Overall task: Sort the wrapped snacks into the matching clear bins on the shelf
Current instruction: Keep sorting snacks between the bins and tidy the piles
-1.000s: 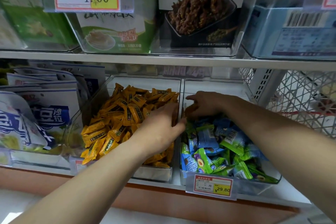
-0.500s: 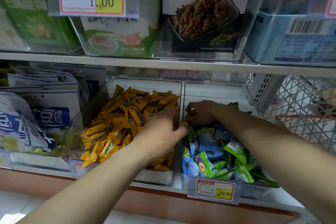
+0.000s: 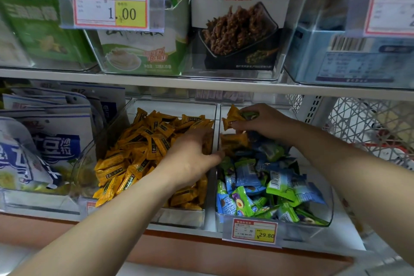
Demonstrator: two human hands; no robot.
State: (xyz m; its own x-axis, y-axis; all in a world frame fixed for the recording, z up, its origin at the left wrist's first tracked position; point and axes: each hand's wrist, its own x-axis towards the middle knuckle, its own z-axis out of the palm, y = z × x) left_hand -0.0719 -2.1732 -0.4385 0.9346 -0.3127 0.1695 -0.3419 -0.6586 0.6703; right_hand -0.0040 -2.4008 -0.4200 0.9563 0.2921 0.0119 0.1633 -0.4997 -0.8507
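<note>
Two orange snacks (image 3: 231,119) now lifted clear in the right hand (image 3: 266,123).

Both hands are down in the lower shelf bins. The right hand (image 3: 266,122) is at the back of the right-hand clear plastic bin (image 3: 313,228), the one full of blue and green wrapped snacks (image 3: 264,186). It's pinching a few yellow-orange wrapped snacks (image 3: 231,116) plus one small green wrapper (image 3: 249,115). More stray orange packets (image 3: 234,141) lie just under it. The left hand (image 3: 190,159) sits over the neighbouring clear bin (image 3: 174,217), which is heaped with matching orange snacks (image 3: 143,148). Its fingers are blurry, so can't tell if it's holding anything. A red-and-yellow price tag (image 3: 254,229) reads 29.80.
</note>
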